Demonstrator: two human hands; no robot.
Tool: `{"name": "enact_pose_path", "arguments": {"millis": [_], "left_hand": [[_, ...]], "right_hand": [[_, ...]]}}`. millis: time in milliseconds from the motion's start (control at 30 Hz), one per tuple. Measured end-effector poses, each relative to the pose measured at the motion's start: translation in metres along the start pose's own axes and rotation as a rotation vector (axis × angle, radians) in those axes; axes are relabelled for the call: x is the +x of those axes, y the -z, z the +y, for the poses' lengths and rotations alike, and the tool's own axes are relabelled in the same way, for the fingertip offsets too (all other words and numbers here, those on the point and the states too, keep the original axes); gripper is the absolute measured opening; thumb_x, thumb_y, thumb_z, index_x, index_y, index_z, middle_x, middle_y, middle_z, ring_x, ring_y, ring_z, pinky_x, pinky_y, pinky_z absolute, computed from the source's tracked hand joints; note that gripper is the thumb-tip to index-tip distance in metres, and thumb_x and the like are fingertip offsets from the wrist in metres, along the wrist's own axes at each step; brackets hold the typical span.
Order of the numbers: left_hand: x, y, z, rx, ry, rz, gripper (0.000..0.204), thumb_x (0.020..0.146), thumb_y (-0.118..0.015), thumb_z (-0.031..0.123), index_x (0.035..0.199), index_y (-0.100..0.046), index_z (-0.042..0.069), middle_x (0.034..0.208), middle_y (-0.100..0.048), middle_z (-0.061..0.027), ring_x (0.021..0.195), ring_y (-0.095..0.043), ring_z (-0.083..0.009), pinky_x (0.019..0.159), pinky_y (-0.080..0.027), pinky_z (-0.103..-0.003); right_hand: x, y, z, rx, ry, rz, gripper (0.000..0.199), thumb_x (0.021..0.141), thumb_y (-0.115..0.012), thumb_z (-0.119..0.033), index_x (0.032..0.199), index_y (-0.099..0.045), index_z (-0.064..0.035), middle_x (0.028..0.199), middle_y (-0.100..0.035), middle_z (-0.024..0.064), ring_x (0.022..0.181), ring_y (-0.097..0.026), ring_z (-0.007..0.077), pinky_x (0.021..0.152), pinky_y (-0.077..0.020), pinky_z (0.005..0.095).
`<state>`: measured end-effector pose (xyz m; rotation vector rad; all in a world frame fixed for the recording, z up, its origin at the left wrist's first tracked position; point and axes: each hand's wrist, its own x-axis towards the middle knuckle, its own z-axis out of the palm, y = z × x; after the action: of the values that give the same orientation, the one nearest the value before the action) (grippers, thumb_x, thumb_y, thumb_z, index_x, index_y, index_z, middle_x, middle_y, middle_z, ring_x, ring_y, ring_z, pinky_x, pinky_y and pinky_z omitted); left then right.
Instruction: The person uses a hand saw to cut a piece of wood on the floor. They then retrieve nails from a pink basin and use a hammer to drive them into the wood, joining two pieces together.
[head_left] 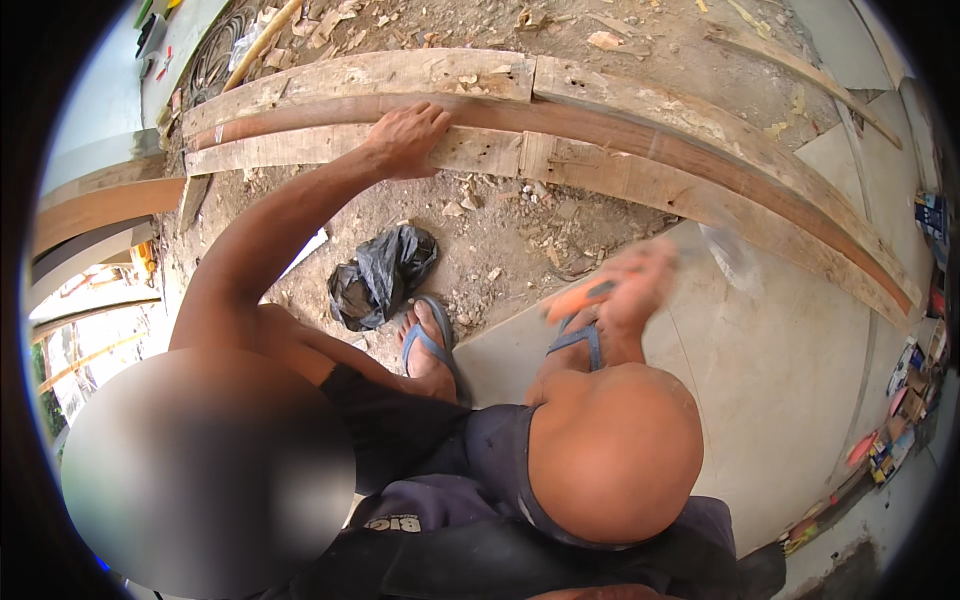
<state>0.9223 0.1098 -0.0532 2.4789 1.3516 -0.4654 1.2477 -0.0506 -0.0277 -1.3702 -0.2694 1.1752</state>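
A long reddish-brown wooden strip (pixel 600 129) lies between a paler far plank (pixel 430 75) and a paler near plank (pixel 600 168). My left hand (pixel 408 138) rests palm down across the strip and the near plank, left of the middle, its fingers extended over the wood. Low over the floor on the right, my right hand (pixel 640 285) is closed around an orange-and-black tool handle (pixel 577 300). Motion blurs that hand, and the tool's kind does not show clearly. A pale translucent smear (pixel 733 258) appears beyond it, beside the near plank; I cannot make out what it is.
A crumpled black plastic bag (pixel 385 275) lies on dirt strewn with wood chips, near my sandalled feet. Pale floor tiles (pixel 770 370) extend to the right. Loose timber (pixel 800 75) lies at the far right, and assorted small items (pixel 900 410) line the right edge.
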Motion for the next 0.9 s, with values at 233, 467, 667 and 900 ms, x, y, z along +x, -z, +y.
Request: {"name": "enact_pose_path", "arguments": {"millis": [233, 467, 667, 900], "left_hand": [[-0.006, 0.004, -0.002, 0.035, 0.004, -0.005, 0.067, 0.07, -0.081, 0.028, 0.125, -0.05, 0.006, 0.115, -0.057, -0.0123, 0.114, -0.056, -0.0303, 0.094, -0.05, -0.042], [-0.007, 0.0, -0.003, 0.065, -0.026, 0.0, 0.069, 0.068, -0.084, 0.036, 0.12, -0.051, 0.003, 0.114, -0.057, -0.0119, 0.114, -0.056, -0.0278, 0.096, -0.052, -0.039], [-0.003, -0.005, -0.002, 0.084, -0.044, 0.036, 0.068, 0.068, -0.084, 0.035, 0.119, -0.051, 0.003, 0.113, -0.057, -0.0122, 0.113, -0.056, -0.0284, 0.095, -0.052, -0.038], [-0.011, -0.008, -0.002, 0.086, -0.012, 0.013, 0.068, 0.069, -0.084, 0.035, 0.12, -0.052, 0.003, 0.114, -0.057, -0.0128, 0.114, -0.057, -0.0283, 0.096, -0.052, -0.038]], "right_hand": [[-0.006, -0.011, 0.008, -0.233, -0.401, -0.309, 0.021, 0.105, -0.05, -0.033, 0.103, -0.045, -0.0122, 0.068, -0.044, -0.0032, 0.048, -0.042, 0.0051, 0.041, -0.0387, 0.0233], [0.022, -0.005, -0.09, -0.026, 0.168, -0.001, 0.02, 0.105, -0.049, -0.033, 0.1, -0.047, -0.0136, 0.067, -0.042, -0.0036, 0.048, -0.04, 0.0053, 0.041, -0.0373, 0.0239], [0.024, -0.02, -0.038, -0.2, -0.174, -0.263, 0.02, 0.105, -0.05, -0.031, 0.101, -0.046, -0.0125, 0.067, -0.043, -0.0023, 0.047, -0.041, 0.0059, 0.041, -0.0364, 0.0234], [0.026, -0.011, -0.101, -0.217, -0.169, -0.194, 0.02, 0.104, -0.052, -0.03, 0.101, -0.045, -0.0114, 0.067, -0.042, -0.0025, 0.049, -0.038, 0.0068, 0.043, -0.0354, 0.0246]]}}
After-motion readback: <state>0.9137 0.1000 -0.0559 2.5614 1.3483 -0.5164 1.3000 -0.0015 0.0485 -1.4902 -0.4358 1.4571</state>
